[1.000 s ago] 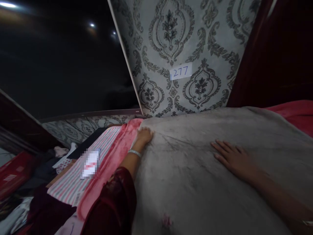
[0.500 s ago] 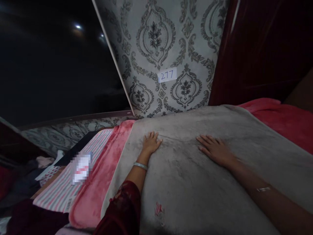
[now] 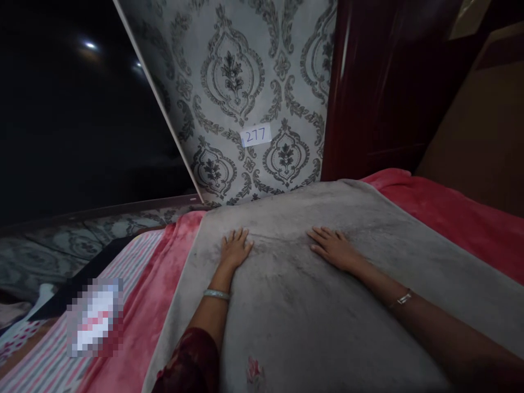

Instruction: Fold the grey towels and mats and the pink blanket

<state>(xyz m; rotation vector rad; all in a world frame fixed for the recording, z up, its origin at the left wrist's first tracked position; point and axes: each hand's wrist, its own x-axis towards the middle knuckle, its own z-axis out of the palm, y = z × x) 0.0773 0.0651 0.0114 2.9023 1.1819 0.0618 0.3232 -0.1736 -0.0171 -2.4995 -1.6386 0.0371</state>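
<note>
Pink flower motif at near end of gray plush blanket; pink-red plush shows along both sides. Left hand and right hand flat, splayed on the gray (bangle on left wrist). Beyond: damask wallpaper, "277" label.

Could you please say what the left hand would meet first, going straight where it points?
Over the grey blanket, the left hand would probably meet the patterned wall first, though depth is unclear.
</note>
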